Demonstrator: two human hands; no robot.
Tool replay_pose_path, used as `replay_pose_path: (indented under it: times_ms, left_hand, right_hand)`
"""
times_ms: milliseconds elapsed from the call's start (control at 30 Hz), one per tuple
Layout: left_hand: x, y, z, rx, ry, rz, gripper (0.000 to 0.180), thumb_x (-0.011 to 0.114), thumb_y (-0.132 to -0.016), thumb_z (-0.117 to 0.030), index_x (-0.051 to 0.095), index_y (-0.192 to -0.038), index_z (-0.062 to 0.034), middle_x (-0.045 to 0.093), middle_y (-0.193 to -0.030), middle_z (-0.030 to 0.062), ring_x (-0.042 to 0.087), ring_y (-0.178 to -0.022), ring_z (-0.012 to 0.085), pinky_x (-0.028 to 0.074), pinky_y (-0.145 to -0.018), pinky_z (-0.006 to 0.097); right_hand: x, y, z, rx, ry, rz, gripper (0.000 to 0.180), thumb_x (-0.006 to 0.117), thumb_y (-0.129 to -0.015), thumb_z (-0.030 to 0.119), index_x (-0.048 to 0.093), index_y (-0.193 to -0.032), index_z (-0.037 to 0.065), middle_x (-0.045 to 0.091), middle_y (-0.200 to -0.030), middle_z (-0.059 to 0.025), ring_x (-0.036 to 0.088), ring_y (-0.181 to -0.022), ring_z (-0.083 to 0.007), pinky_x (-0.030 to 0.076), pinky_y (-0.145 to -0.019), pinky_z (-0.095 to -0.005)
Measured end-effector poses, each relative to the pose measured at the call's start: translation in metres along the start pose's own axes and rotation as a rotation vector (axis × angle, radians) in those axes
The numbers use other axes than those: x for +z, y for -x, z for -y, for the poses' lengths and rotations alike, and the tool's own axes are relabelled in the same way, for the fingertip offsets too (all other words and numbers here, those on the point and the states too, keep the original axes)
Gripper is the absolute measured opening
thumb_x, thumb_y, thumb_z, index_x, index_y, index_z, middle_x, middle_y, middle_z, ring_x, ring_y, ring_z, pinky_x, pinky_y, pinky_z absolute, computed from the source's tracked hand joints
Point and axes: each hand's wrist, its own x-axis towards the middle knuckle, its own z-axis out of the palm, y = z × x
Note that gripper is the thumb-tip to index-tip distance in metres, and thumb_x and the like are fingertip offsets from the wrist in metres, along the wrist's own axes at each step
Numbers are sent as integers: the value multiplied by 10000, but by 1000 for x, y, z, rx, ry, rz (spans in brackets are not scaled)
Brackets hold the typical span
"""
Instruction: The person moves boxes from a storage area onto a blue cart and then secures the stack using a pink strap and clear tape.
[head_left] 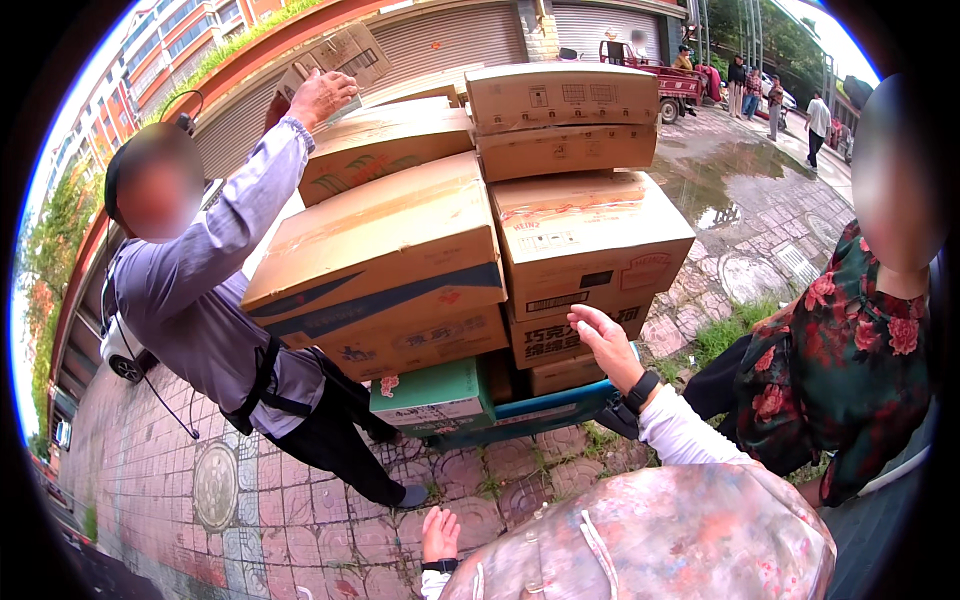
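My right hand (607, 347), a black watch on its wrist, reaches out with fingers stretched in front of a brown carton (600, 235) in the right-hand stack. Contact with the cardboard cannot be made out. Low beside my patterned apron (660, 535), my left hand (440, 535) hangs open and holds nothing. A large carton with a dark blue stripe (380, 240) forms the left stack, above a green-and-white box (430, 395). Another wide carton (565, 100) tops the right stack. The load rests on a blue cart or container (540, 415), mostly hidden.
At the left a person in a grey-purple shirt (205, 290) lays a hand on a far carton (390, 140). Close on my right stands a person in a floral shirt (840, 350). Pink paving (330, 500), a puddle (720, 180) and a red cargo vehicle (675, 85) lie around.
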Motion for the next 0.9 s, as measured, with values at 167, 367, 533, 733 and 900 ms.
replay_pose_path:
  times_ms: [167, 367, 533, 733, 900]
  left_hand:
    - [2, -6, -1, -18, -6, -3, 390, 577, -877, -201, 471, -1247, -139, 537, -1202, 106, 538, -1059, 259, 423, -853, 413]
    - [8, -11, 1, -32, -32, 6, 386, 582, -875, -206, 476, -1241, -146, 538, -1201, 105, 542, -1056, 249, 426, -853, 407]
    - [19, -13, 1, -47, -49, 18, 397, 603, -868, -218, 477, -1238, -147, 534, -1211, 91, 529, -1086, 247, 403, -899, 411]
    - [26, -17, -4, -67, -73, 6, 416, 599, -871, -219, 465, -1258, -149, 526, -1224, 97, 516, -1104, 261, 366, -940, 446]
    - [36, -14, -8, -46, -82, 28, 449, 603, -866, -211, 439, -1278, -136, 509, -1227, 110, 511, -1100, 264, 388, -912, 424]
  right_hand:
    - [-5, -4, -1, -7, 10, -35, 370, 483, -931, 128, 456, -1271, -17, 557, -1171, -93, 514, -1085, -145, 400, -945, -266]
    - [-26, -13, -14, 16, 22, -119, 373, 491, -929, 151, 467, -1269, 1, 563, -1174, -80, 516, -1061, -134, 403, -919, -260]
    - [-48, -11, -34, 103, 2, -214, 364, 502, -914, 119, 475, -1248, -23, 566, -1171, -118, 521, -1098, -163, 400, -930, -262]
    - [-66, -36, -55, 102, 98, -214, 422, 491, -924, 197, 437, -1300, 13, 531, -1238, -79, 506, -1073, -144, 400, -885, -277]
    - [-67, -72, -68, 86, 156, -300, 288, 572, -865, 196, 572, -1063, -14, 614, -966, -87, 560, -895, -151, 443, -803, -270]
